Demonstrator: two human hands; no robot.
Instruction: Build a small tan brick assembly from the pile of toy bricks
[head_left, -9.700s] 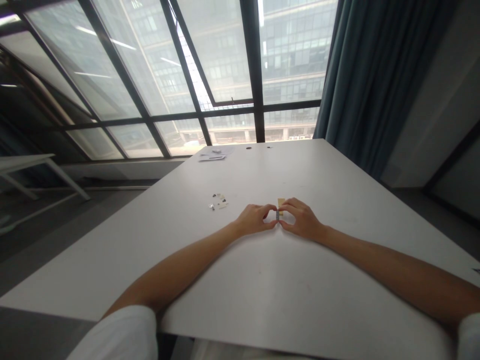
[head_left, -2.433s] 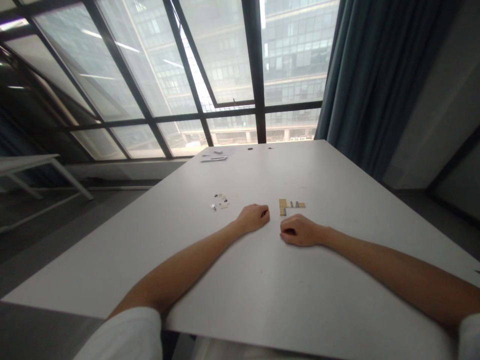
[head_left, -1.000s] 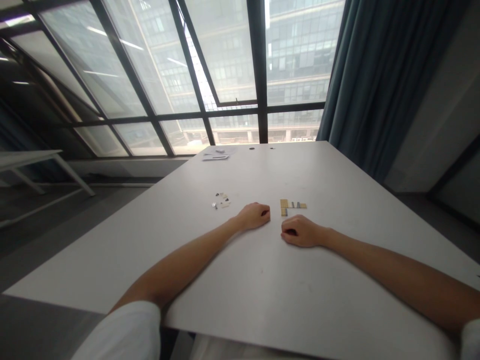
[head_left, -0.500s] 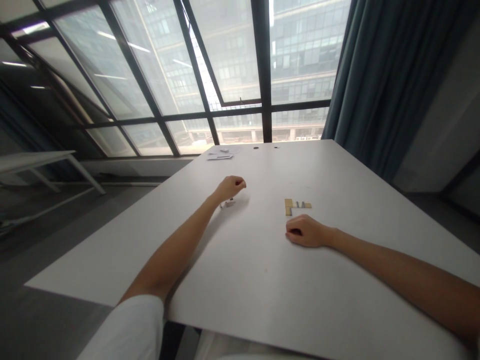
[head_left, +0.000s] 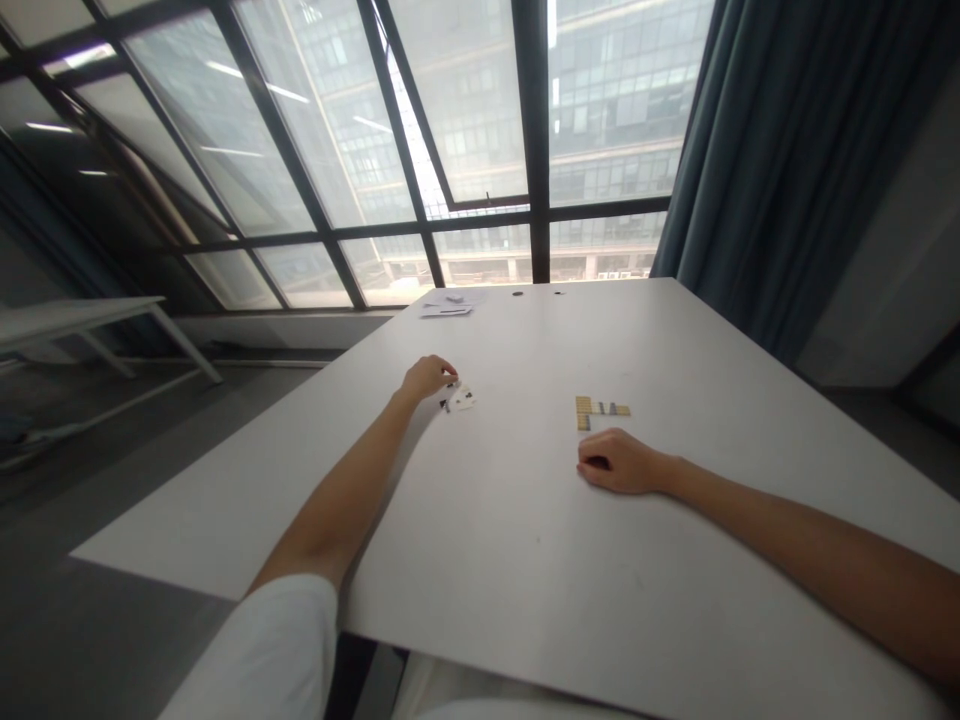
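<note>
My left hand point(head_left: 429, 375) is stretched over the table, its fingers bent and its thumb close to them at the edge of a loose pile of small white and dark pieces point(head_left: 465, 397). Whatever its fingertips may hold is too small to make out. My right hand point(head_left: 619, 461) rests on the tabletop, fingers curled into a loose fist, and nothing shows in it. Just beyond this hand lie small flat yellowish and grey tiles point(head_left: 583, 410), set edge to edge in a branching shape.
The large white table point(head_left: 510, 490) fills the middle of the view. Papers point(head_left: 447, 310) lie at its far left corner, with a small dark round object point(head_left: 517, 294) at the far edge. Behind are windows and a blue curtain point(head_left: 735, 150); another white table point(head_left: 82, 312) stands left.
My left hand has drawn back to the left, from beyond the pile to its edge, uncovering more pieces. My right hand stays in place, and the view has shifted slightly.
</note>
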